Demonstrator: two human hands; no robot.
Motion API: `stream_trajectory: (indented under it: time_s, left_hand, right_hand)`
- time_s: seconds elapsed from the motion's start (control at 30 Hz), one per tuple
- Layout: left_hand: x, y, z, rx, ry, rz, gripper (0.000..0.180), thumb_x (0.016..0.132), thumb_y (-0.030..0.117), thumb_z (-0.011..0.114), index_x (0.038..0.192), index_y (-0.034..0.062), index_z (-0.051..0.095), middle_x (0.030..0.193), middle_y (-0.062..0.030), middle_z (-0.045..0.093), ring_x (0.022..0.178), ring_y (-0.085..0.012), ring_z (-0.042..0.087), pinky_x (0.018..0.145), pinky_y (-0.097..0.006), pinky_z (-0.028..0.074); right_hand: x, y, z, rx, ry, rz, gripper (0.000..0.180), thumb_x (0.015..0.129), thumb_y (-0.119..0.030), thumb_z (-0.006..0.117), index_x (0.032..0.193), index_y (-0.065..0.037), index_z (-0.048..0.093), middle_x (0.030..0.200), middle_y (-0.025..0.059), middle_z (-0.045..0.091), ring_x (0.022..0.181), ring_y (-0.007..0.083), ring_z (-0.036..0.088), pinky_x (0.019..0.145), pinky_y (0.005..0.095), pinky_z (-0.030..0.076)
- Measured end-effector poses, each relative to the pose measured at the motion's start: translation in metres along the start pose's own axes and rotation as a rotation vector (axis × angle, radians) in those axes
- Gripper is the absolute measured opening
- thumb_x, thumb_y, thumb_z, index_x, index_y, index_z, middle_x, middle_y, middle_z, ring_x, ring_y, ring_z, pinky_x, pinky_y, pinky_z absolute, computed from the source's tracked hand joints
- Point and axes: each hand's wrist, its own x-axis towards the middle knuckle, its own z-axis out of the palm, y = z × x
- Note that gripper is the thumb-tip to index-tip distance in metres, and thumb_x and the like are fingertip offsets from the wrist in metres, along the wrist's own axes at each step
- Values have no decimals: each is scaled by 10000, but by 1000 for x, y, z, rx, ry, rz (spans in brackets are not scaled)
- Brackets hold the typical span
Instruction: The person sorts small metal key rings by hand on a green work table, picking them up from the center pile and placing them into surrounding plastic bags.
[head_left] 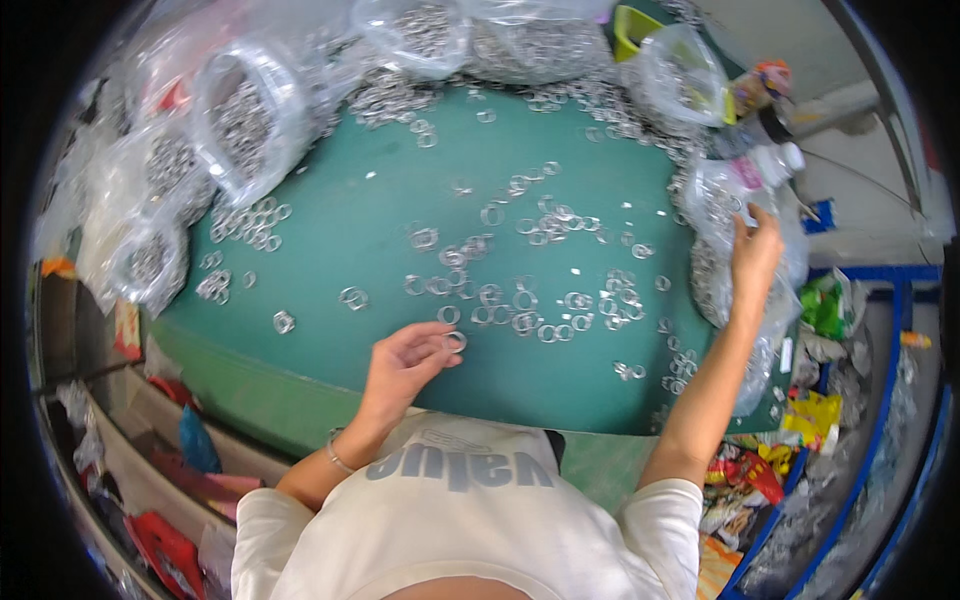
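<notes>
Near the front edge of the green table (330, 230), my left hand (405, 362) pinches a small silver ring (456, 342) between thumb and fingertips. Just past it more shiny rings (525, 300) lie loose and in little clusters across the middle. My right hand (758, 255) reaches out to the right, over a clear plastic bag (712, 265) filled with rings. Its fingers are drawn together around what seems to be a small ring (750, 212), too small to make out surely. A bracelet circles my left wrist.
Clear bags of rings (245, 130) line the left and far sides, with a loose heap (390, 95) spilling between them. A white-capped bottle (775, 165) stands at the far right. Drawers (210, 450) sit below left; a blue rack (850, 480) with colourful packets stands right.
</notes>
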Motion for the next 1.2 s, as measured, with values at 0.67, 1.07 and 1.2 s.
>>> stream_trajectory:
  time_s: [0.67, 1.07, 1.2]
  left_hand:
    - [-14, 24, -70, 487, 499, 428, 299, 877, -88, 476, 1121, 14, 615, 980, -41, 531, 852, -89, 547, 712, -205, 478]
    - [58, 92, -185, 1337, 650, 744, 195, 781, -36, 566, 964, 10, 616, 935, -135, 571, 950, -323, 530, 844, -394, 437]
    - [39, 93, -142, 1319, 765, 750, 350, 765, -66, 595, 1099, 36, 575, 1071, -160, 513, 1017, -345, 506, 894, -398, 424]
  right_hand:
    - [-165, -199, 24, 285, -969, -594, 694, 725, -221, 750, 1340, -106, 451, 1455, 131, 295, 1357, 384, 233, 1070, 609, 171]
    - [-162, -179, 26, 423, -804, -452, 401, 782, -91, 683, 1163, -31, 573, 1361, 128, 436, 1314, 332, 351, 1079, 539, 207]
    - [-162, -168, 18, 326, -690, -324, 564, 760, -140, 718, 1274, -57, 502, 1392, 157, 389, 1339, 364, 299, 1076, 543, 200]
